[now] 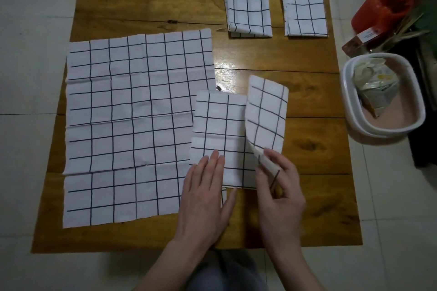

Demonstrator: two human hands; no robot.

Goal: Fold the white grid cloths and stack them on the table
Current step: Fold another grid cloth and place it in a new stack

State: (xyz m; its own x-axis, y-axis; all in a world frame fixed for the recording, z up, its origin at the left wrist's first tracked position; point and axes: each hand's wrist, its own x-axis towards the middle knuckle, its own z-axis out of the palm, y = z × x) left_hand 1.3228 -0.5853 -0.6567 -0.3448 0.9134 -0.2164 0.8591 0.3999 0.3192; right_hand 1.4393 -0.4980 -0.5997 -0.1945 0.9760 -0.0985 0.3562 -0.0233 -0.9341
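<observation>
four white grid cloths: one spread flat [132,123], one half-folded [222,134], two folded [248,8] [306,10]; two hands [205,196] [281,191]; one table [146,0].

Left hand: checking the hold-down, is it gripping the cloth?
No, the left hand lies flat on the half-folded cloth, fingers straight.

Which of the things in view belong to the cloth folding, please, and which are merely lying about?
Job: half-folded cloth, pressed flat by the left hand, its flap pinched by the right hand; unfolded cloth; two folded stacks; wooden table.

Lying about: white tub of packets, red container.
</observation>
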